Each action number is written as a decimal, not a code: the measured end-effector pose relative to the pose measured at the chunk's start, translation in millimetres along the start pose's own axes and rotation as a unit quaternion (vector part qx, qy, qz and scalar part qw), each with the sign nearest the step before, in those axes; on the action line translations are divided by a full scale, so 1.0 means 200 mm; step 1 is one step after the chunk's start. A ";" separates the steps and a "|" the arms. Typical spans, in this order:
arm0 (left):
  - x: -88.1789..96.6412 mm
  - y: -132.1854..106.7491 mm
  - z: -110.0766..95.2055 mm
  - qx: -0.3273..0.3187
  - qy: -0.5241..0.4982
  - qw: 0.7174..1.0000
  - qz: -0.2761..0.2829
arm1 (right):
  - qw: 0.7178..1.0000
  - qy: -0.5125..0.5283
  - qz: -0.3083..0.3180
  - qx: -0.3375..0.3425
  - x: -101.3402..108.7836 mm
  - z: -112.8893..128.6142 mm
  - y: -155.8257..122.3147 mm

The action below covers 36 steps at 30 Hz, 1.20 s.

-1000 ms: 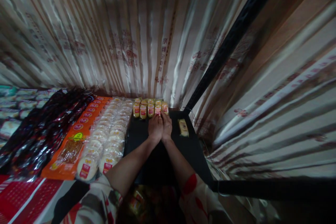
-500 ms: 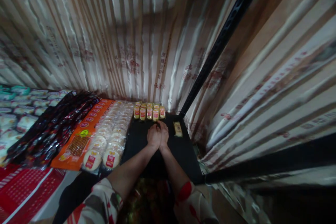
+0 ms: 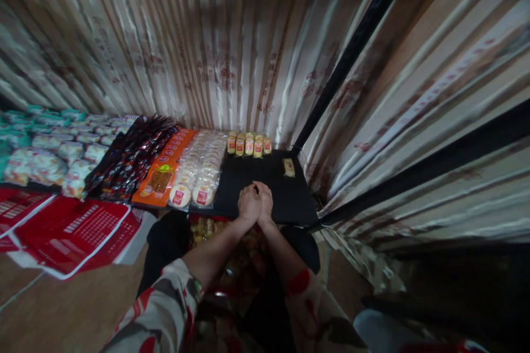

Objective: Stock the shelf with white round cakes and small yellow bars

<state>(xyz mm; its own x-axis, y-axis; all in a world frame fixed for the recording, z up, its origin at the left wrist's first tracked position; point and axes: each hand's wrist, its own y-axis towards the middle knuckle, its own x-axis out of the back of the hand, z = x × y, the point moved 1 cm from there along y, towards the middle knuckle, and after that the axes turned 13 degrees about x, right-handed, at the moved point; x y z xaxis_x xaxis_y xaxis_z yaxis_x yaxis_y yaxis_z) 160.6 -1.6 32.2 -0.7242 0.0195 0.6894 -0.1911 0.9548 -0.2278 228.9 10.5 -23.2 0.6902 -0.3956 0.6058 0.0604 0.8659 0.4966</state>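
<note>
The left hand (image 3: 249, 204) and right hand (image 3: 266, 202) meet, fingers curved, over the black shelf (image 3: 292, 198); whether they grip anything I cannot tell. Behind, yellow packets (image 3: 249, 146) stand long-axis upright, labels frontward; rightward, 1 lone packet (image 3: 289, 167) points front-to-back.

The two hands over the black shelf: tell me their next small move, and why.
Probably draw the left hand and right hand back toward the yellowish packets nearer the body: no packet shows in either hand, and black shelf shows between the hands and the row of small yellow packets, seemingly leaving room there.
</note>
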 end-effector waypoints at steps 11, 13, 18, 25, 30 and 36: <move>0.00 -0.35 0.55 -0.069 -0.080 0.991 -0.076 | 0.994 0.105 0.007 -0.005 -0.16 0.15 -0.55; 0.00 -0.38 0.65 -0.042 -0.069 0.995 -0.061 | 0.989 0.142 0.046 -0.010 -0.22 0.16 -0.65; 0.00 -0.35 0.81 0.013 -0.038 0.996 -0.083 | 0.967 0.211 0.141 -0.023 -0.36 0.21 -0.70; 0.06 -0.19 0.95 0.134 0.039 0.985 -0.099 | 0.957 0.198 0.194 -0.084 -0.55 0.27 -0.66; 0.09 -0.08 1.05 0.189 0.057 0.977 -0.075 | 0.936 0.208 0.263 -0.110 -0.59 0.33 -0.65; 0.09 -0.03 1.10 0.169 0.067 0.981 -0.061 | 0.931 0.221 0.259 -0.132 -0.65 0.33 -0.63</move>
<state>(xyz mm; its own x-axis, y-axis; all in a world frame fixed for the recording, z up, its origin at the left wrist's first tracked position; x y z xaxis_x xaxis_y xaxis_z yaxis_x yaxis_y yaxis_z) 3.0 -72.2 -105.0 -0.5928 -0.0275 0.8049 -0.4962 0.7997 -0.3381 84.1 -66.6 -124.1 0.9017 0.2099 0.3780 -0.2278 0.9737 0.0028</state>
